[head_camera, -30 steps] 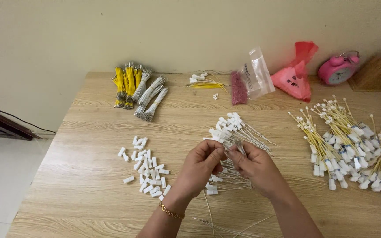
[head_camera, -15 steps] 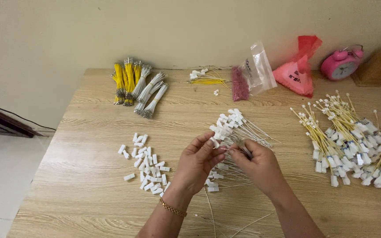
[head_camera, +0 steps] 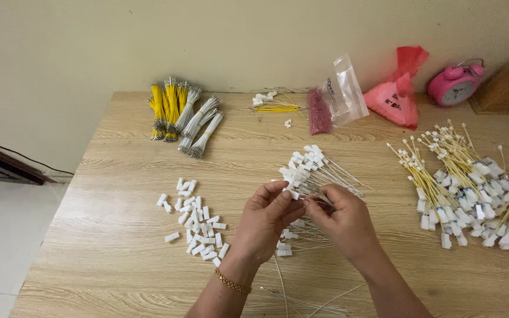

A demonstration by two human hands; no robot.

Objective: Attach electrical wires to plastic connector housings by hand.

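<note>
On the wooden bench (head_camera: 119, 259), loose white connector housings (head_camera: 195, 227) lie scattered left of the hands and could be brushed off by a wrist. The left hand (head_camera: 266, 224) pinches a white housing (head_camera: 293, 193); the right hand (head_camera: 340, 221) has its fingers closed on a thin wire at it. A slip could bend the wire tip. Rearward stand a clear plastic bag (head_camera: 349, 88), a red bag (head_camera: 399, 94) and a pink clock (head_camera: 455, 82). Finished yellow-wired assemblies (head_camera: 460, 182) lie far right.

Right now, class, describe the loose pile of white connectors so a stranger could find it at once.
On the wooden table, look just outside the left hand. The loose white connectors lie scattered there; unlike every other white piece, they carry no wires.
</note>
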